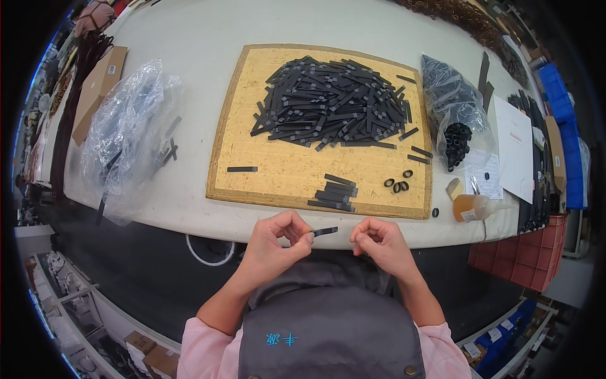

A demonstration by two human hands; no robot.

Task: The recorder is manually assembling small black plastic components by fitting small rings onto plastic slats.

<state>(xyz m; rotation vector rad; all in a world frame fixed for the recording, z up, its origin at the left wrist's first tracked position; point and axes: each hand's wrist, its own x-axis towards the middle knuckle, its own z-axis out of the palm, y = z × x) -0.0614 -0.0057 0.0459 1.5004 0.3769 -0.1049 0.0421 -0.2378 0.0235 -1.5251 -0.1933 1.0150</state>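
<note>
My left hand (274, 246) pinches a short black strip (326, 231) between thumb and fingertips, its free end pointing right. To its right, my right hand (383, 245) is closed, thumb against curled fingers; whether anything lies in them I cannot make out. Both hands are just off the table's near edge. Beyond them lies a yellow board (237, 139) with a brown border. Several strips (334, 191) sit in a small stack on its near part, and a large heap of the same strips (334, 104) covers its far part. Several black rings (401, 186) lie at the board's near right.
A clear bag of black rings (456, 101) lies right of the board, near papers (512, 145) and a bottle of amber liquid (470, 207). Crumpled clear plastic (126, 136) and a cardboard box (100, 88) are at the left. A red crate (524, 252) stands below the table's right end.
</note>
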